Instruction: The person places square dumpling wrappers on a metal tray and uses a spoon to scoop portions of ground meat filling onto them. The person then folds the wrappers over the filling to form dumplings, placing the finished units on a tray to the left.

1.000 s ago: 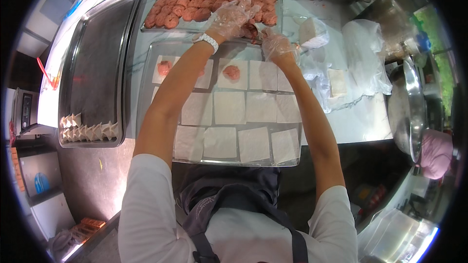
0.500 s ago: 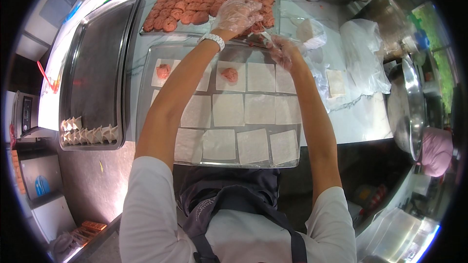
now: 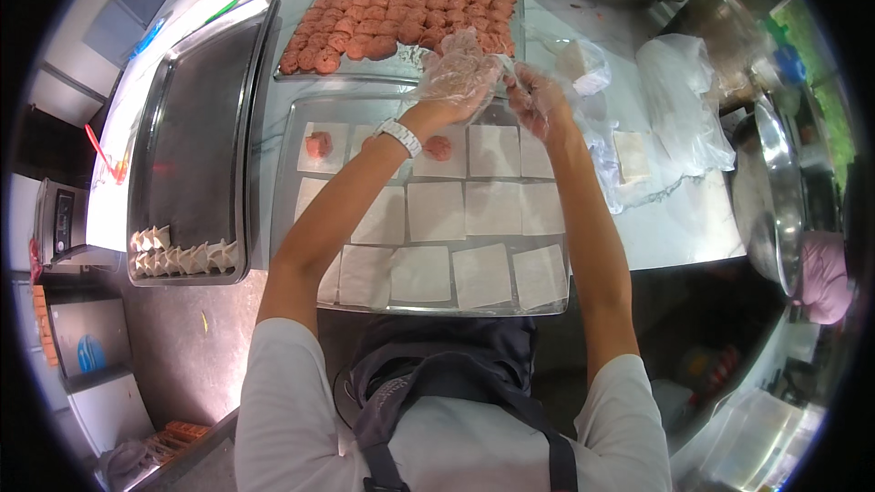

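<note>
My left hand (image 3: 458,73), in a clear plastic glove, is held with bent fingers at the near edge of a tray (image 3: 518,2) of pink meat filling portions (image 3: 392,11). My gloved right hand (image 3: 540,102) meets it from the right, its fingers pinched by a small whitish piece (image 3: 507,69) too blurred to name. What lies in my left palm is hidden. Below my forearms, a tray (image 3: 286,184) carries rows of square dough wrappers (image 3: 436,211). Filling lumps sit on a wrapper at far left (image 3: 318,144) and another nearer the middle (image 3: 438,148); a third is partly behind my left wrist.
To the left lies a dark metal tray (image 3: 193,128) with several folded dumplings (image 3: 187,257) at its near end. Plastic bags (image 3: 679,96) and a loose wrapper (image 3: 631,157) are on the right. Metal bowls (image 3: 770,191) stand at the right edge and far right.
My left hand has drawn back from the meat filling toward me. My right hand stays close beside it, and the two are now nearer together. The whole view has shifted slightly.
</note>
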